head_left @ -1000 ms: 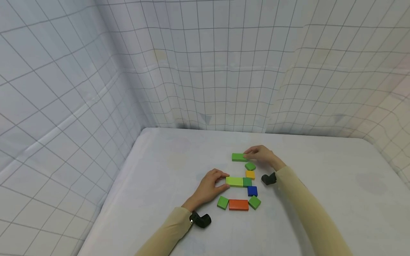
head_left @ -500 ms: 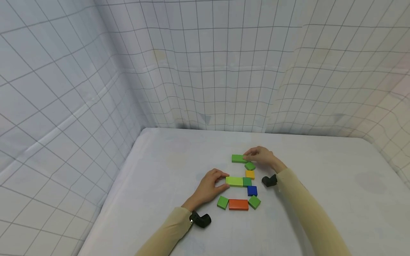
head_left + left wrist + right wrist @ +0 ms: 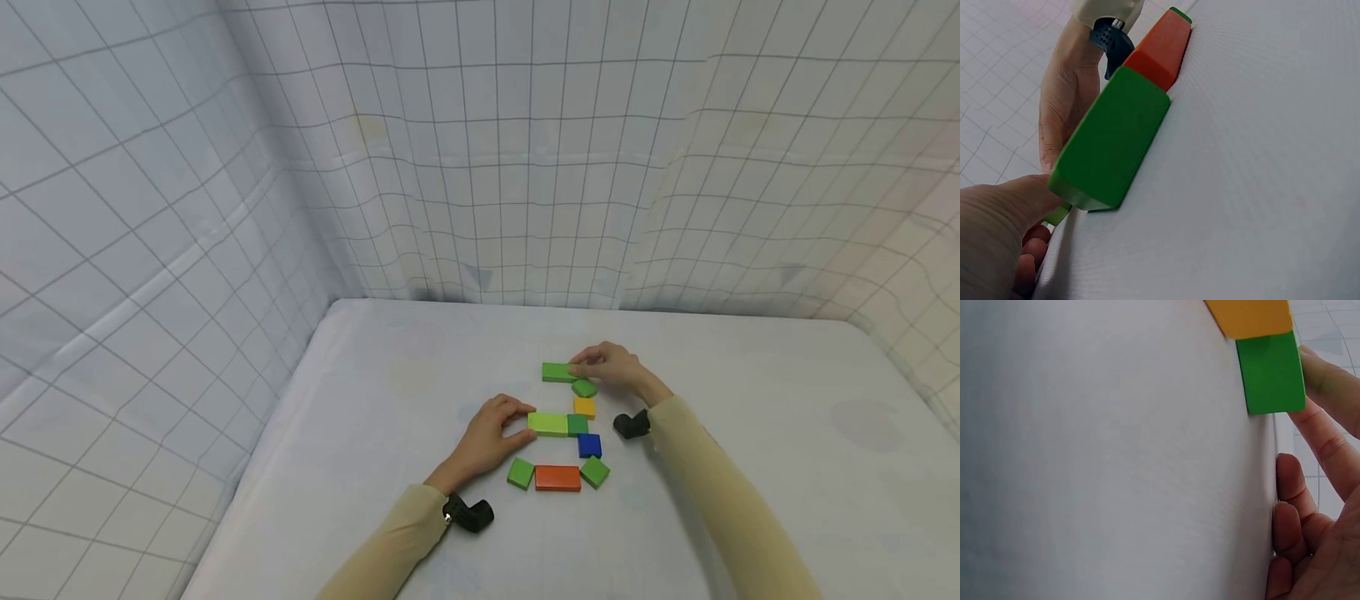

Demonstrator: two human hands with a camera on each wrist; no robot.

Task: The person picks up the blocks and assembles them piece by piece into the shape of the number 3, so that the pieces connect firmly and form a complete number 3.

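In the head view, my left hand (image 3: 489,437) pinches the left end of a lime-green rectangular block (image 3: 547,425) between thumb and fingers. That block's right end meets a dark green square block (image 3: 577,425). Farther back, my right hand (image 3: 611,367) grips the right end of a green rectangular block (image 3: 555,372). Just in front of it lies a small green angular block (image 3: 584,388), then a yellow block (image 3: 584,407). A blue block (image 3: 589,446) sits below the dark green one. In the right wrist view, a green block (image 3: 1272,375) touches a yellow one, near my fingers.
Nearer on the white table (image 3: 405,367), a red rectangular block (image 3: 557,478) lies between a tilted green block (image 3: 521,473) on its left and another tilted green block (image 3: 595,472) on its right. A gridded white curtain (image 3: 480,167) rises behind the table.
My right hand has drawn the green rectangular block slightly nearer, closing the gap to the small angular green block. The left hand has stayed in place on the lime-green block.
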